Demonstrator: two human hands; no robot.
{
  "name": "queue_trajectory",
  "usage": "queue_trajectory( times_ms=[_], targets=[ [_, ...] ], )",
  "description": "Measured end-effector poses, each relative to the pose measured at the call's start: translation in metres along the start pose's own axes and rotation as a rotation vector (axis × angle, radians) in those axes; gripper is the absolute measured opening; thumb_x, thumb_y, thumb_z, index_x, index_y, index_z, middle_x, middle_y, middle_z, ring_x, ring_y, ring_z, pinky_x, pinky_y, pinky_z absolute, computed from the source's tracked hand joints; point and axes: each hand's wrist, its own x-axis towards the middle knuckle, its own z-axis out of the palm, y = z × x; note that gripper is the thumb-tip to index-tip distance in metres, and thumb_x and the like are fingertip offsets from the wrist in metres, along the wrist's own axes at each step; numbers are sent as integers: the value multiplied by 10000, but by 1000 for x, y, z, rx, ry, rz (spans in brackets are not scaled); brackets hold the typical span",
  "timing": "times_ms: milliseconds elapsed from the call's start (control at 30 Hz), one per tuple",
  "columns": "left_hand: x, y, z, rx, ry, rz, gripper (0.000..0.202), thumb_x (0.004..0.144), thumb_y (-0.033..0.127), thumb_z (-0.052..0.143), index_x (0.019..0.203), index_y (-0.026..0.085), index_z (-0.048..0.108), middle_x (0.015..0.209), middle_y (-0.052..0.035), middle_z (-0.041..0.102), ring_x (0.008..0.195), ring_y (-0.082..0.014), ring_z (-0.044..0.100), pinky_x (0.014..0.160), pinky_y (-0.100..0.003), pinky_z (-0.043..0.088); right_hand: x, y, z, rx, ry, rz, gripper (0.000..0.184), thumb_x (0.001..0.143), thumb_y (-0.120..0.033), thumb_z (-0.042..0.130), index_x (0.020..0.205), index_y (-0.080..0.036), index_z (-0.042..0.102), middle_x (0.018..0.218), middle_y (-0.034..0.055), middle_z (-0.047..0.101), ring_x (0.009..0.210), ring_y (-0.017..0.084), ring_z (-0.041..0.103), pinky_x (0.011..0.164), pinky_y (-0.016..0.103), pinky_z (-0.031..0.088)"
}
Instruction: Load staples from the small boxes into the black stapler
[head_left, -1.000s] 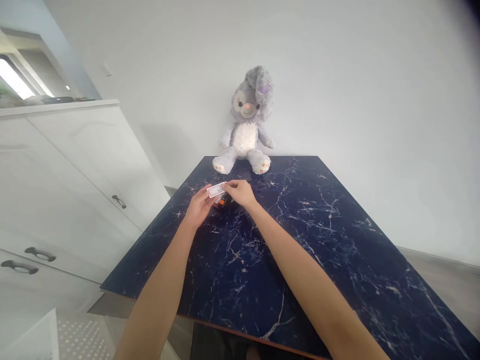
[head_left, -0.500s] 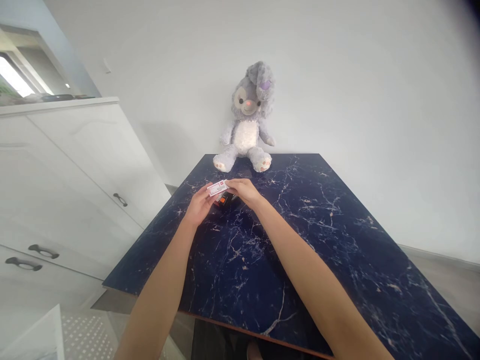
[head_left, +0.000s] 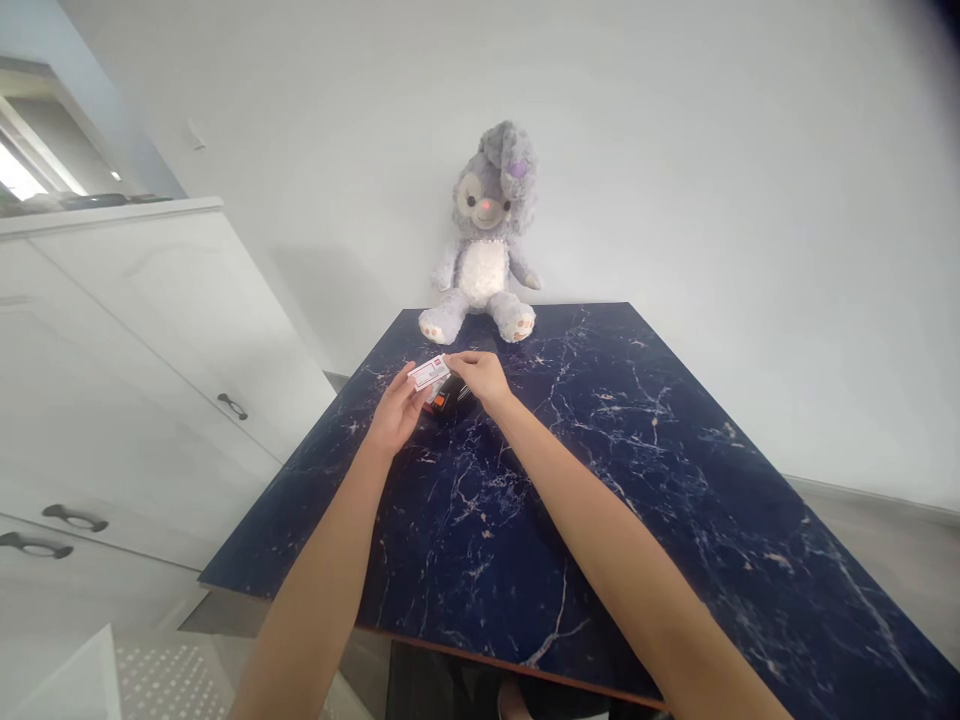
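A small white box with red print is held up over the far part of the table. My left hand grips its left end between thumb and fingers. At the box's right end, the fingertips of my right hand are pinched together on its edge or end flap; which of the two is too small to tell. Below the box and partly hidden by my hands lies a black item with an orange patch; its kind cannot be made out.
The dark blue marbled table stands against a pale wall. A grey plush rabbit sits at its far edge. White cabinets with dark handles stand to the left.
The camera view has shifted slightly. The white box is tilted a little more, and my right hand's fingers have drawn in closer at its right end. My left hand keeps its hold.
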Motion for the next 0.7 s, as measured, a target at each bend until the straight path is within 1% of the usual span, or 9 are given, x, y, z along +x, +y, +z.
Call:
queue_trajectory(
  times_ms=[67, 133, 200, 300, 367, 433, 567, 700],
  targets=[
    [1, -2, 1, 20, 31, 18, 307, 893, 92, 669, 1187, 181, 678, 1180, -78, 730, 1179, -189, 670, 1012, -250, 550, 0, 0, 2, -47, 22, -26, 257, 799, -397, 704, 890, -176, 799, 904, 48, 780, 900, 201, 709, 874, 307, 545],
    [1, -2, 2, 33, 57, 42, 293, 902, 98, 658, 1184, 173, 681, 1164, -84, 737, 1184, -196, 669, 1023, -256, 544, 0, -1, 4, -40, 3, -29, 239, 796, -381, 710, 890, -179, 796, 900, 44, 780, 892, 198, 712, 877, 310, 546],
    [-1, 0, 2, 10, 19, 51, 286, 908, 119, 657, 1188, 169, 685, 1202, -100, 725, 1231, -219, 642, 1058, -281, 526, -1, -3, 5, 49, -21, 9, 185, 797, -320, 706, 868, -170, 786, 890, 45, 779, 877, 187, 716, 881, 307, 551],
    [-5, 4, 3, -26, -78, 37, 295, 893, 119, 675, 1184, 170, 690, 1258, -102, 704, 1283, -240, 604, 1094, -306, 503, -2, -6, 3, 280, -48, 114, 110, 807, -237, 696, 798, -148, 760, 879, 63, 774, 881, 176, 718, 900, 301, 559],
    [-5, 4, 3, -16, -74, 21, 307, 871, 99, 696, 1167, 178, 690, 1246, -89, 709, 1281, -237, 605, 1093, -305, 503, -3, -6, 1, 376, -63, 160, 98, 807, -223, 710, 770, -140, 749, 883, 77, 771, 902, 176, 716, 911, 297, 562],
    [-4, 3, 2, 0, -30, 11, 319, 853, 89, 715, 1154, 188, 682, 1226, -76, 715, 1271, -228, 613, 1084, -302, 507, -3, -6, 0, 391, -72, 183, 104, 808, -230, 722, 764, -139, 746, 885, 80, 768, 914, 174, 713, 909, 288, 564],
    [1, 0, 0, 21, 30, 17, 303, 846, 75, 718, 1129, 173, 669, 1173, -81, 733, 1213, -219, 652, 1047, -300, 529, -2, -4, -2, 279, -61, 151, 120, 819, -255, 708, 808, -148, 761, 895, 56, 772, 917, 165, 710, 893, 271, 558],
    [1, 1, 0, 6, 8, 16, 256, 852, 87, 715, 1092, 174, 688, 1128, -82, 748, 1166, -219, 680, 1015, -290, 550, -3, -5, -4, -39, 2, 33, 197, 841, -342, 685, 880, -182, 793, 878, 27, 780, 892, 189, 715, 858, 286, 550]
  ],
)
